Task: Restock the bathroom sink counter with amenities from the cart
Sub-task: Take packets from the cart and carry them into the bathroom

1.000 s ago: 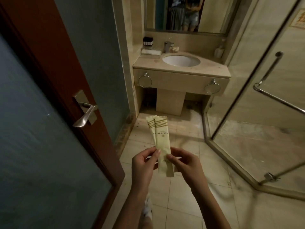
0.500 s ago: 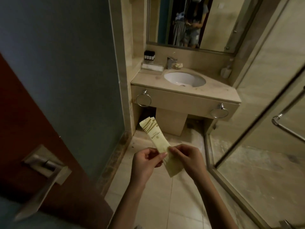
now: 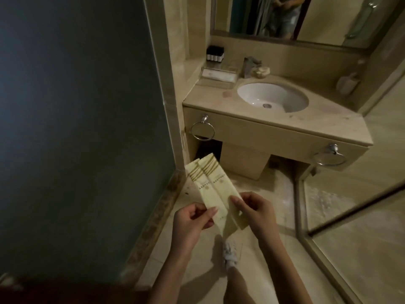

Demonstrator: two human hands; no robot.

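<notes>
Bathroom floor [image 3: 278, 249]: left hand [image 3: 190, 223], right hand [image 3: 257, 212] pinch sachets [image 3: 210, 183] pointing up-left

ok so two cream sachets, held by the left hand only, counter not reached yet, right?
Not one hand only: the head view shows both on them. The left hand pinches one of the two cream sachets, and the right hand pinches the other. The sink counter lies ahead, not reached yet.

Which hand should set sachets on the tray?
Left, probably. Both the left hand and right hand pinch the sachets, but the tray sits at the left end of the counter, on the left hand's side.
</notes>
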